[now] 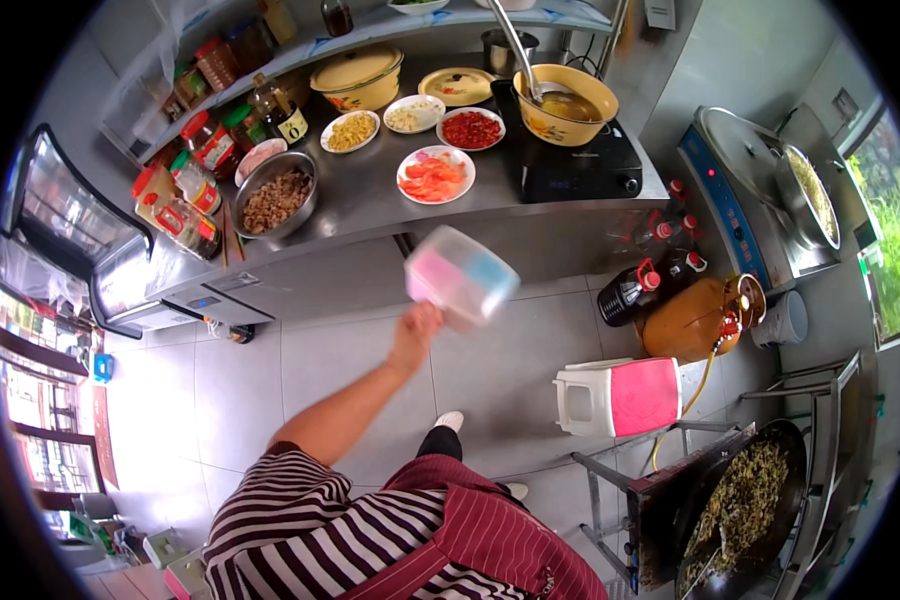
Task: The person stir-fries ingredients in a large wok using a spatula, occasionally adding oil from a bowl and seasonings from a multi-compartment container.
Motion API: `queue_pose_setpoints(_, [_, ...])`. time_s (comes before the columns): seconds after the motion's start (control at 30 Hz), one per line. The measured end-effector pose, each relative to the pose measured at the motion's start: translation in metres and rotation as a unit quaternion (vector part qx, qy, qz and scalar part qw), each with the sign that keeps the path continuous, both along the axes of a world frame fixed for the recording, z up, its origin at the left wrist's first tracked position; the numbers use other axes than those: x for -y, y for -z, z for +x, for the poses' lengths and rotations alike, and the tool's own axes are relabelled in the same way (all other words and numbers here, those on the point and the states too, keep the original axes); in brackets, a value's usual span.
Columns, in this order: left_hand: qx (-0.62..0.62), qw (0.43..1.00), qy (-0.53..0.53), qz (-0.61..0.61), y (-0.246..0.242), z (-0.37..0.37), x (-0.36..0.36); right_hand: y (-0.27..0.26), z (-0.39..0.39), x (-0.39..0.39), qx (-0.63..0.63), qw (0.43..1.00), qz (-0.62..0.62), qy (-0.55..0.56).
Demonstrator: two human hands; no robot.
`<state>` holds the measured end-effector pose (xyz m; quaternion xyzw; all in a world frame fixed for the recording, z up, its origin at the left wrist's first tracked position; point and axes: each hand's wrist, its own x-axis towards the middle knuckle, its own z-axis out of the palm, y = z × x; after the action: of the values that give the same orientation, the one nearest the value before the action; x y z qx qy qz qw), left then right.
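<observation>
My left hand (418, 326) grips the near edge of a translucent plastic box (461, 276). The box is blurred by motion, with pink and blue patches showing in it, and hangs over the floor just short of the steel counter (345, 199). Beyond it on the counter are a plate of sliced tomatoes (436, 176), a plate of chopped red chilies (471, 130) and a plate of a chopped yellow ingredient (350, 132). A steel bowl of browned minced meat (277, 201) stands to their left. My right hand is out of view.
An enamel basin with a ladle (562, 112) sits on a black induction cooker (581, 176). Jars and bottles (195, 180) crowd the counter's left end. At right stand an orange gas cylinder (686, 319), a pink-and-white stool (630, 397) and a wok of chopped food (742, 502).
</observation>
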<state>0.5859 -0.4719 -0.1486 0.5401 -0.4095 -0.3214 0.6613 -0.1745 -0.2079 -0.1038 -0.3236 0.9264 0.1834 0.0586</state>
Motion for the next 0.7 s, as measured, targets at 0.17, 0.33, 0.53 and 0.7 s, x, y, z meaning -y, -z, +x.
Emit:
queue_pose_setpoints(0.17, [0.170, 0.966, -0.192, 0.035, 0.043, 0.154, 0.097, 0.025, -0.070, -0.047, 0.017, 0.996, -0.060, -0.068])
queue_pose_setpoints(0.33, [-0.235, 0.959, -0.160, -0.021, 0.103, 0.296, 0.137, -0.055, 0.009, 0.039, 0.135, 0.983, -0.043, 0.119])
queue_pose_setpoints(0.53, [0.157, 0.762, -0.447, 0.441, 0.091, 0.305, 0.159, -0.144, 0.036, 0.012, 0.257, 0.882, -0.240, 0.314])
queue_pose_setpoints(0.7, [-0.141, 0.937, 0.046, 0.316, 0.073, -0.023, 0.088, -0.138, -0.035, -0.006, 0.279, 0.872, -0.281, 0.289])
